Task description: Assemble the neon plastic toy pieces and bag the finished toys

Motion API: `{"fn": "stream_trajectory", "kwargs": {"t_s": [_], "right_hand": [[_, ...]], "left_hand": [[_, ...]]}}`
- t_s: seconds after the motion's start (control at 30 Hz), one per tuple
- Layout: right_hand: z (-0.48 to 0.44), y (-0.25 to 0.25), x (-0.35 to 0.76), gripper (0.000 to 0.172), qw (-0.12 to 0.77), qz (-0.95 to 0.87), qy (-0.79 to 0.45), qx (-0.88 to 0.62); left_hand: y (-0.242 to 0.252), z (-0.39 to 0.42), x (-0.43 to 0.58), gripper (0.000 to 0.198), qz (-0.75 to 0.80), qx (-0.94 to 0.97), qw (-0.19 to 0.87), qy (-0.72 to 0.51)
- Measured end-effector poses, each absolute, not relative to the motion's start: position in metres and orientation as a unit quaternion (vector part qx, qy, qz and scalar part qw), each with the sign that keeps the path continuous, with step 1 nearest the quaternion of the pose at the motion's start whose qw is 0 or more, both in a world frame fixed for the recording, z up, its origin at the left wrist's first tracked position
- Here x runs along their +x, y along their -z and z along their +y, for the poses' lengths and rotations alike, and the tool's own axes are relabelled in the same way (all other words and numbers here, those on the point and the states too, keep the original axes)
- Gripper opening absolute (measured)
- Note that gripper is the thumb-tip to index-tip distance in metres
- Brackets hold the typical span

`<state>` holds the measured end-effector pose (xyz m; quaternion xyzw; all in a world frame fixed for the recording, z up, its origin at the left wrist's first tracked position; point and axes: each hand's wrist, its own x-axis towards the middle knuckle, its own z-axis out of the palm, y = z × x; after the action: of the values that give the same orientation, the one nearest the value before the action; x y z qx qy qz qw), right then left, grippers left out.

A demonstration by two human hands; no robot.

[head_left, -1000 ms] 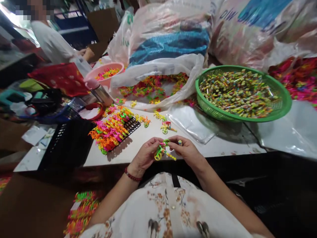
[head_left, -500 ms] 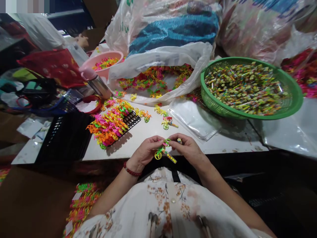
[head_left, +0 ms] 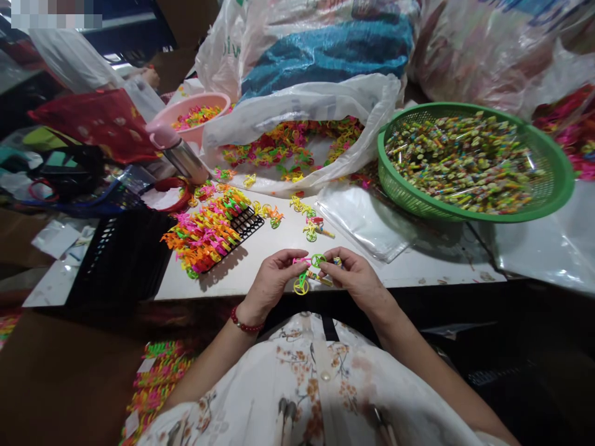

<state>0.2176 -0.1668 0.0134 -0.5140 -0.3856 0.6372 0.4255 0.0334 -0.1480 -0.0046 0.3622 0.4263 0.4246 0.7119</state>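
Just above the table's front edge, my left hand [head_left: 273, 277] pinches a small plastic toy bicycle [head_left: 302, 285] with pink, green and yellow parts. Thumb and forefinger of my right hand [head_left: 357, 277] are closed on its green wheel [head_left: 318, 259]. A thin clear tube of coloured candy [head_left: 320, 280] sticks out from the toy toward my right fingers. Another small colourful piece [head_left: 338, 262] shows by the right fingertips; whether it is held there, I cannot tell. Past my hands, several toy bicycles [head_left: 310, 230] lie loose on the white table [head_left: 223, 284].
A black rack [head_left: 251, 224] full of colourful toys stands left, beside stacked black racks [head_left: 118, 260]. Behind are an open white bag [head_left: 367, 102] of toys, a pink basin [head_left: 216, 106] and a steel flask [head_left: 186, 162]. Right are clear plastic bags [head_left: 367, 220] and a green basket [head_left: 474, 218] of candy tubes.
The toy bicycle has turned in my fingers: its green wheel now faces up near my right hand, and the candy tube has swung from slanting down to nearly level.
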Motion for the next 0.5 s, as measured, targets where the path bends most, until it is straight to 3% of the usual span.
{"fn": "stream_trajectory", "kwargs": {"t_s": [0.27,0.5], "right_hand": [[-0.173,-0.0051,0.2156,0.033,0.463,-0.441,-0.556,-0.532],[-0.173,-0.0058,0.2164,0.034,0.436,-0.461,-0.535,-0.558]], "left_hand": [[-0.0026,-0.1522,0.037,0.03,0.441,0.395,0.679,-0.433],[-0.0018,-0.1556,0.0384,0.029,0.436,0.38,0.692,-0.431]]}}
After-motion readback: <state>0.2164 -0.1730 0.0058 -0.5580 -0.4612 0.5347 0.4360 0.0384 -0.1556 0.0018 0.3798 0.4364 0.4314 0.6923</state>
